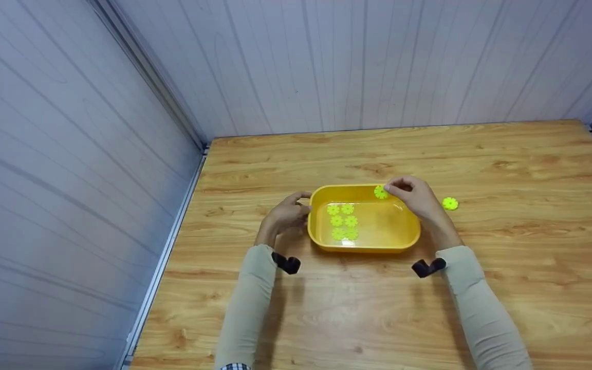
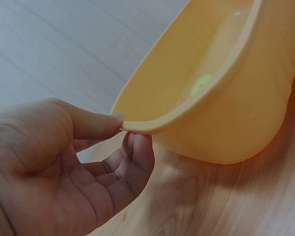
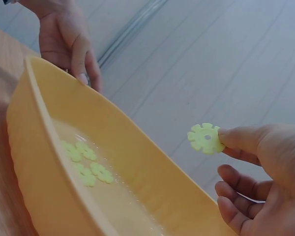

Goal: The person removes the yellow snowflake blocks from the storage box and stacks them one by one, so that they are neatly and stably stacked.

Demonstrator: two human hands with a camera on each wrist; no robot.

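While the left hand pinches the rim at the left end of the yellow basin, thumb above and fingertips beneath, the right hand holds a notched yellow-green disc by its edge between thumb and forefinger, up near the far rim. The remaining right fingers curl loosely, touching nothing. A light edge pinch like this seems best, since it leaves most of the disc's face in sight; the left grip should probably stay gentle, so that the basin does not tip or slide. Six similar discs lie flat on the basin floor toward its left, in three rows of two, and careful, low movements would spare that pattern. One loose disc lies right of the basin, beside the right forearm. The table has glossy wood grain; pale, streaked panel walls rise behind and at left, joined by metal corner trim.
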